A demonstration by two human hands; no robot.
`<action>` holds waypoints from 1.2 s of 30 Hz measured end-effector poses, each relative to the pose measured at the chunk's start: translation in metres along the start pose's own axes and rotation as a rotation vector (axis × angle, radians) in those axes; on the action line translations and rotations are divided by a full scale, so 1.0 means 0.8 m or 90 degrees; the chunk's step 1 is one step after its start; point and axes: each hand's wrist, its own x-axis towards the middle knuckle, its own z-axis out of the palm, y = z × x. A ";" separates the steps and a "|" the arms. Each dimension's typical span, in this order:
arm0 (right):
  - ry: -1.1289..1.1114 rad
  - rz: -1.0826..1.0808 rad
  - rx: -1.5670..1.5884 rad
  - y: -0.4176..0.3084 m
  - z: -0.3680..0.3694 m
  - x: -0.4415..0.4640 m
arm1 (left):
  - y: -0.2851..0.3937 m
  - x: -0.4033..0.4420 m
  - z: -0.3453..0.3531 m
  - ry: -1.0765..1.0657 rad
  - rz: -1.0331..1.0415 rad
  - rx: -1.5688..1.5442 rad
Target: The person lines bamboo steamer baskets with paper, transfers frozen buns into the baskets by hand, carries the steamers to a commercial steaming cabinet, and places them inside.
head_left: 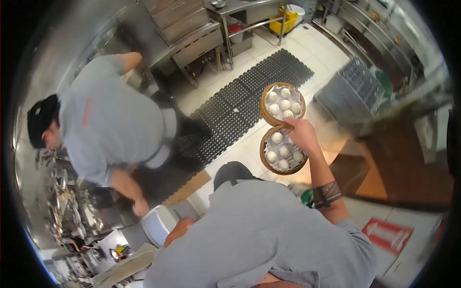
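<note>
My right hand [302, 133] is closed where the rims of two round bamboo steamers meet, the thumb near the inner edge. The upper steamer [263, 109] and the lower steamer [263, 161] are uncovered, side by side, held out above the floor. White paper lines both. Several round white buns [285, 104] sit in the upper one, and several more buns [284, 150] in the lower. Of my left arm only a patch of skin [178, 231] shows past my grey shirt; its fingers cannot be made out.
A co-worker [110, 110] in a grey shirt and black cap bends over the left counter. A black perforated mat [240, 103] covers the floor ahead. Steel drawers [177, 19], a yellow bucket [283, 23] and stacked grey crates [353, 91] stand beyond. A red sign [388, 235] lies right.
</note>
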 end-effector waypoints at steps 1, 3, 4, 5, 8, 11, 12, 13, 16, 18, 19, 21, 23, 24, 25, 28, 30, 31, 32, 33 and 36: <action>-0.016 0.008 0.012 0.009 -0.011 0.040 | 0.012 0.010 0.005 0.001 -0.031 -0.025; -0.019 -0.015 0.015 0.030 -0.025 0.122 | 0.050 0.060 -0.002 0.024 -0.042 -0.064; -0.011 -0.021 0.034 0.040 -0.029 0.159 | 0.081 0.082 -0.005 0.034 -0.041 -0.083; -0.014 -0.033 0.036 0.054 -0.027 0.190 | 0.111 0.103 -0.011 0.046 -0.042 -0.087; -0.030 0.013 0.117 0.065 -0.068 0.321 | 0.242 0.175 -0.093 0.092 0.004 -0.074; -0.037 0.061 0.079 0.089 -0.126 0.421 | 0.406 0.276 -0.237 0.283 0.159 -0.001; -0.050 0.042 0.098 0.116 -0.149 0.435 | 0.461 0.294 -0.299 0.481 0.188 0.038; -0.051 0.031 0.101 0.132 -0.167 0.458 | 0.535 0.256 -0.448 0.396 0.306 0.278; -0.005 -0.007 0.082 0.178 -0.221 0.528 | 0.728 0.212 -0.785 0.555 0.299 -0.195; -0.007 0.006 0.075 0.179 -0.261 0.584 | 0.816 0.166 -1.008 0.707 0.465 -0.259; -0.025 0.016 0.040 0.114 -0.268 0.629 | 0.800 0.180 -1.128 0.745 0.610 -0.480; -0.024 0.009 0.042 0.146 -0.295 0.660 | 0.885 0.016 -1.202 0.444 0.784 -1.180; -0.030 -0.006 0.041 0.175 -0.314 0.701 | 0.919 -0.037 -1.270 0.505 0.829 -1.279; -0.028 -0.019 0.041 0.188 -0.323 0.723 | 0.933 -0.056 -1.271 0.518 0.826 -1.288; -0.029 -0.035 0.045 0.198 -0.331 0.746 | 0.946 -0.075 -1.271 0.435 0.778 -1.430; -0.082 -0.116 0.065 0.154 -0.306 0.879 | 0.885 -0.016 -1.318 0.437 0.758 -1.486; -0.104 -0.184 0.067 0.158 -0.325 0.939 | 0.899 -0.031 -1.275 0.516 0.764 -1.409; -0.124 -0.246 0.076 0.123 -0.318 1.005 | 0.897 -0.045 -1.267 0.560 0.734 -1.433; -0.139 -0.300 0.085 0.117 -0.330 1.031 | 0.903 -0.055 -1.232 0.568 0.726 -1.452; -0.153 -0.322 0.087 0.109 -0.344 1.044 | 0.908 -0.067 -1.190 0.574 0.720 -1.473; -0.243 -0.464 0.082 0.055 -0.378 1.122 | 0.933 -0.102 -1.094 0.603 0.694 -1.500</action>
